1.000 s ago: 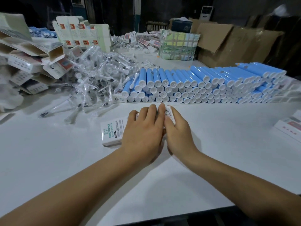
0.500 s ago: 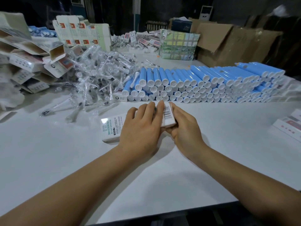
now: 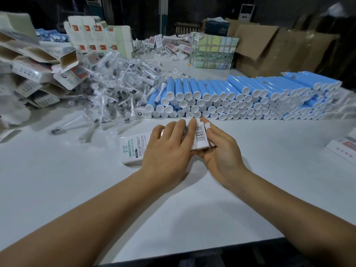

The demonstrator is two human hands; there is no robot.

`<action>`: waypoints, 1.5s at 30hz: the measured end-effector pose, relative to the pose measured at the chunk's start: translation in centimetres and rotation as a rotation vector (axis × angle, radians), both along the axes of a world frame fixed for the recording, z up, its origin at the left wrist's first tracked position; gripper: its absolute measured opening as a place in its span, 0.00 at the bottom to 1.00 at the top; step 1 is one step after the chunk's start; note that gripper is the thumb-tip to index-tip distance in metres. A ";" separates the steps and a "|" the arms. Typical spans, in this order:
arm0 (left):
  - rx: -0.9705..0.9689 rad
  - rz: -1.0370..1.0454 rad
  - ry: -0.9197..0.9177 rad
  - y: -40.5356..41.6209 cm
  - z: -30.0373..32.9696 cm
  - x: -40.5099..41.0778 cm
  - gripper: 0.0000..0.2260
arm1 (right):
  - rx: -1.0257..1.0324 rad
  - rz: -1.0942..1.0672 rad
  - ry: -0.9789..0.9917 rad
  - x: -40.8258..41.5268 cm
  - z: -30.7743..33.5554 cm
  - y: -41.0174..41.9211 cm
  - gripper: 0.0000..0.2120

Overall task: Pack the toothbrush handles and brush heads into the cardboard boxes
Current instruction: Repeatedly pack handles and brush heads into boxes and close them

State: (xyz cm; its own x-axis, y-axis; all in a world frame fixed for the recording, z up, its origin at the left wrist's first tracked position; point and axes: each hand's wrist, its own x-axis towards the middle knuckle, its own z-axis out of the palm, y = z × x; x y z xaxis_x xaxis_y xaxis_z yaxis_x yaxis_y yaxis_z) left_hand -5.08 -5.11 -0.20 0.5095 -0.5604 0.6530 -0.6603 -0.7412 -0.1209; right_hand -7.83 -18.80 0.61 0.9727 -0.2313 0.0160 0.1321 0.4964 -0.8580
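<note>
My left hand lies flat on the slim white printed cardboard box on the smooth tabletop; my right hand grips its barcoded end, apparently lifted. Blue cylindrical handles are stacked behind.

The left hand covers the middle of the white box, so the print there is hidden, and the box's small lettering left of that hand is too fine to read. The right hand hides the box's right end. Right of the box, a flat carton is cut off by the frame edge.
</note>
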 end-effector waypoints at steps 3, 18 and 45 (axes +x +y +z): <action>0.021 -0.004 -0.019 -0.1 -0.1 0.0 0.27 | -0.054 -0.047 -0.007 0.0 -0.2 0.2 0.15; 0.053 0.033 0.036 -0.5 0.6 -1.0 0.25 | -0.688 -0.179 0.009 -0.6 -1.3 1.2 0.29; 0.031 0.044 0.101 -0.3 1.0 -0.2 0.32 | -0.722 -0.057 -0.042 -0.7 -1.0 1.3 0.26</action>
State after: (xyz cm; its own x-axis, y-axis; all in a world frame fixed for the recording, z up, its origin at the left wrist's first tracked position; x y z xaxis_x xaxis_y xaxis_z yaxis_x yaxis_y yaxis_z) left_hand -5.23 -5.41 0.81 0.5963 -0.5551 0.5799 -0.6369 -0.7669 -0.0792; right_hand -8.56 -17.48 -0.40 0.9548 -0.1990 0.2209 0.1810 -0.2003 -0.9629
